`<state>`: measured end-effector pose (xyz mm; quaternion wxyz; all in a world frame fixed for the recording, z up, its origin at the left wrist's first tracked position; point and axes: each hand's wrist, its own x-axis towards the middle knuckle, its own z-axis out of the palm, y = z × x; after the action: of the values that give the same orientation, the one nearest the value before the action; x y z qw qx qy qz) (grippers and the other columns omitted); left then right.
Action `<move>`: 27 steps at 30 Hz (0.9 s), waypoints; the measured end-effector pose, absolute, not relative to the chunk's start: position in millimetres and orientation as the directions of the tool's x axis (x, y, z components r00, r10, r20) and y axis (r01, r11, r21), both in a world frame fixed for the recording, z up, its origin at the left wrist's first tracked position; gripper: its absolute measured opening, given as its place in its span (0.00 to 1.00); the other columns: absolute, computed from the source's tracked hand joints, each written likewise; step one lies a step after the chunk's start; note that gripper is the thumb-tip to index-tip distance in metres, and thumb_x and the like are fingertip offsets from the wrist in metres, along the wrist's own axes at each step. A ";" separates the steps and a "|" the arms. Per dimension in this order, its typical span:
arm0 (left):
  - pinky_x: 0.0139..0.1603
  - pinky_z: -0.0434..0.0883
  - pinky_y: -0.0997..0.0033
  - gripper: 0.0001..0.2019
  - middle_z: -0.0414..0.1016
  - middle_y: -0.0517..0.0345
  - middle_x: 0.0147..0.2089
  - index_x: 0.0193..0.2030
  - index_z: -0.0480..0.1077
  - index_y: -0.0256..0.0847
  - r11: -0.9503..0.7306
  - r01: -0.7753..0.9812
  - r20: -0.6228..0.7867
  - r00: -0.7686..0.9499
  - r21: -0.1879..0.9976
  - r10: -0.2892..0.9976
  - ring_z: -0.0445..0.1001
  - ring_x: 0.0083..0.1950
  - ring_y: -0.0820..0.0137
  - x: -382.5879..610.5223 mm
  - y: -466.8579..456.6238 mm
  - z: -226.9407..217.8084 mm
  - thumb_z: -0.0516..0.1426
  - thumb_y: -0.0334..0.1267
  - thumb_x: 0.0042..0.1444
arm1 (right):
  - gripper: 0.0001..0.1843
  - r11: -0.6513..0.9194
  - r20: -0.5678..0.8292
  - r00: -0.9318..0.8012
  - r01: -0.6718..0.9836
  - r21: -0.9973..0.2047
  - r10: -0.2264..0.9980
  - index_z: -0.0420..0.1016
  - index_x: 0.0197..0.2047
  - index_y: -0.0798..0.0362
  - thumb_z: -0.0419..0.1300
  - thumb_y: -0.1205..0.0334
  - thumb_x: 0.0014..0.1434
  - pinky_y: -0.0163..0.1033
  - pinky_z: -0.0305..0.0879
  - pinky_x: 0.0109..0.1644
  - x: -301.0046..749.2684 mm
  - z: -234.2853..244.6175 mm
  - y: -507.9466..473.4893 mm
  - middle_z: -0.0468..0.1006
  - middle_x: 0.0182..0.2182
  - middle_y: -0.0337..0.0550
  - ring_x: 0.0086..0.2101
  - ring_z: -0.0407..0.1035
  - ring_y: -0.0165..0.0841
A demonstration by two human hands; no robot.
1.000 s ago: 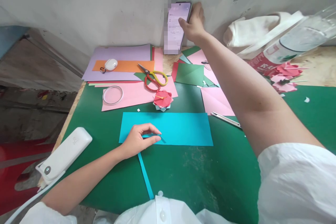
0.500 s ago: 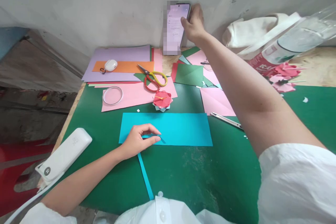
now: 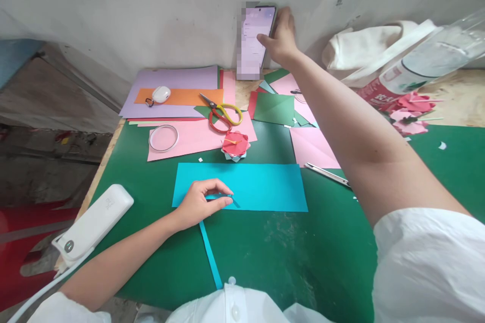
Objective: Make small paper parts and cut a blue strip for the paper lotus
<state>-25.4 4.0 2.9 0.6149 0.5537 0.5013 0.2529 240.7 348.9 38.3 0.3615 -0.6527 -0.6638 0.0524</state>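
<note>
My left hand [image 3: 200, 202] rests on the cyan paper sheet [image 3: 261, 184] and pinches one end of a thin cyan paper strip [image 3: 210, 255] that runs down toward my chest. My right hand [image 3: 279, 35] reaches far forward to a phone [image 3: 253, 40] propped upright against the wall; its fingers wrap the phone's right edge and the thumb touches the lit screen. A small folded red paper flower [image 3: 235, 144] sits just beyond the cyan sheet.
Scissors [image 3: 222, 111] with red and yellow handles lie on pink paper. A clear tape ring [image 3: 163, 138], a white earbud case [image 3: 160, 94], a craft knife [image 3: 326, 173], a white power bank [image 3: 94, 224], a plastic bottle [image 3: 428, 63] and pink paper flowers [image 3: 411, 111] surround the green mat [image 3: 265, 252].
My right thumb has shifted slightly on the phone screen. My left hand and the cyan strip have stayed in place.
</note>
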 end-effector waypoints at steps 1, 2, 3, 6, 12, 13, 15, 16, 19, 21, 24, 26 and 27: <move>0.40 0.75 0.79 0.08 0.82 0.57 0.35 0.33 0.77 0.38 0.260 0.244 -0.337 0.369 0.934 0.866 0.78 0.37 0.74 -25.3 4.0 2.9 0.65 0.40 0.49 | 0.23 0.147 0.414 0.112 0.826 -0.544 0.904 0.64 0.61 0.61 0.57 0.56 0.69 0.51 0.68 0.57 241.1 38.1 349.3 0.67 0.58 0.55 0.52 0.68 0.33; 0.40 0.75 0.79 0.08 0.81 0.57 0.35 0.33 0.77 0.38 0.261 0.243 -0.338 0.368 0.934 0.866 0.78 0.37 0.74 -25.2 4.1 2.7 0.65 0.40 0.49 | 0.23 0.150 0.414 0.111 0.823 -0.547 0.903 0.64 0.61 0.61 0.57 0.56 0.69 0.51 0.67 0.57 241.4 37.9 349.7 0.67 0.58 0.55 0.52 0.68 0.33; 0.41 0.75 0.79 0.08 0.81 0.57 0.35 0.33 0.77 0.38 0.262 0.242 -0.338 0.367 0.934 0.867 0.78 0.37 0.74 -25.2 4.1 2.5 0.65 0.40 0.49 | 0.23 0.152 0.413 0.110 0.820 -0.552 0.904 0.64 0.61 0.61 0.57 0.56 0.69 0.51 0.68 0.57 241.7 37.8 350.2 0.67 0.58 0.55 0.52 0.68 0.33; 0.41 0.75 0.79 0.08 0.81 0.57 0.35 0.33 0.77 0.38 0.262 0.235 -0.335 0.369 0.936 0.867 0.78 0.38 0.74 -25.5 4.2 1.7 0.66 0.40 0.49 | 0.22 0.155 0.404 0.114 0.803 -0.576 0.908 0.64 0.61 0.61 0.56 0.57 0.69 0.50 0.68 0.57 242.1 37.8 352.2 0.68 0.57 0.54 0.51 0.69 0.33; 0.41 0.75 0.79 0.08 0.81 0.57 0.35 0.33 0.77 0.38 0.259 0.244 -0.337 0.373 0.934 0.864 0.78 0.37 0.75 -26.1 4.4 1.0 0.66 0.41 0.49 | 0.21 0.157 0.366 0.145 0.718 -0.678 0.919 0.65 0.61 0.61 0.56 0.57 0.69 0.49 0.69 0.56 244.8 37.6 357.0 0.70 0.56 0.53 0.50 0.69 0.33; 0.41 0.75 0.80 0.08 0.81 0.57 0.35 0.33 0.77 0.38 0.258 0.247 -0.337 0.374 0.934 0.864 0.78 0.38 0.75 -26.1 4.5 1.2 0.66 0.41 0.49 | 0.21 0.153 0.359 0.159 0.698 -0.700 0.920 0.65 0.61 0.60 0.56 0.57 0.69 0.50 0.69 0.56 245.5 37.7 356.9 0.70 0.56 0.53 0.50 0.69 0.33; 0.41 0.75 0.80 0.08 0.81 0.58 0.35 0.33 0.77 0.38 0.254 0.249 -0.334 0.374 0.935 0.865 0.78 0.38 0.75 -26.1 4.7 1.7 0.66 0.40 0.49 | 0.21 0.143 0.353 0.200 0.655 -0.742 0.914 0.66 0.60 0.59 0.57 0.57 0.69 0.50 0.70 0.55 246.3 38.7 354.1 0.70 0.55 0.52 0.50 0.69 0.34; 0.41 0.74 0.80 0.08 0.81 0.58 0.35 0.33 0.77 0.38 0.251 0.248 -0.332 0.372 0.936 0.867 0.77 0.37 0.75 -26.1 4.7 2.0 0.66 0.40 0.49 | 0.21 0.139 0.355 0.227 0.634 -0.761 0.907 0.66 0.60 0.59 0.57 0.57 0.69 0.50 0.70 0.55 245.9 39.7 350.6 0.71 0.54 0.52 0.50 0.70 0.34; 0.30 0.72 0.84 0.08 0.81 0.57 0.35 0.33 0.78 0.38 0.259 0.245 -0.337 0.374 0.934 0.864 0.76 0.35 0.76 -26.0 4.2 2.8 0.66 0.40 0.49 | 0.12 0.167 0.396 0.304 0.571 -0.804 0.867 0.65 0.52 0.60 0.56 0.64 0.68 0.44 0.66 0.56 240.0 44.5 325.8 0.72 0.46 0.47 0.41 0.66 0.27; 0.20 0.66 0.85 0.10 0.81 0.56 0.35 0.34 0.78 0.38 0.290 0.235 -0.363 0.378 0.928 0.852 0.74 0.32 0.76 -25.9 3.7 2.7 0.66 0.42 0.49 | 0.03 0.232 0.448 0.309 0.542 -0.808 0.839 0.61 0.44 0.55 0.53 0.70 0.69 0.38 0.62 0.54 231.0 47.9 292.2 0.69 0.39 0.41 0.36 0.60 0.24; 0.14 0.61 0.85 0.12 0.81 0.55 0.36 0.35 0.78 0.38 0.339 0.171 -0.378 0.362 0.925 0.852 0.70 0.26 0.78 -25.9 3.3 1.0 0.66 0.44 0.50 | 0.12 0.391 0.551 0.209 0.510 -0.766 0.808 0.55 0.36 0.49 0.56 0.70 0.68 0.34 0.59 0.45 212.5 49.5 214.4 0.63 0.33 0.36 0.33 0.56 0.25; 0.15 0.62 0.84 0.13 0.81 0.55 0.34 0.36 0.78 0.37 0.364 0.100 -0.376 0.326 0.926 0.867 0.67 0.21 0.81 -25.6 3.4 -0.6 0.66 0.45 0.50 | 0.11 0.587 0.658 0.001 0.450 -0.673 0.753 0.55 0.35 0.50 0.53 0.65 0.70 0.35 0.57 0.39 200.9 46.5 152.5 0.60 0.30 0.36 0.30 0.54 0.27; 0.15 0.62 0.84 0.14 0.81 0.56 0.34 0.36 0.78 0.37 0.378 0.066 -0.380 0.303 0.923 0.874 0.65 0.19 0.83 -25.2 3.4 -1.2 0.66 0.46 0.50 | 0.11 0.637 0.649 -0.138 0.423 -0.644 0.748 0.57 0.35 0.50 0.50 0.60 0.71 0.36 0.56 0.37 196.4 43.7 122.2 0.62 0.29 0.37 0.30 0.55 0.28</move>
<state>-25.2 3.4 -1.2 0.6592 0.4657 0.5047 0.3064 196.4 122.2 43.7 0.5231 -0.3965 -0.7384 0.1551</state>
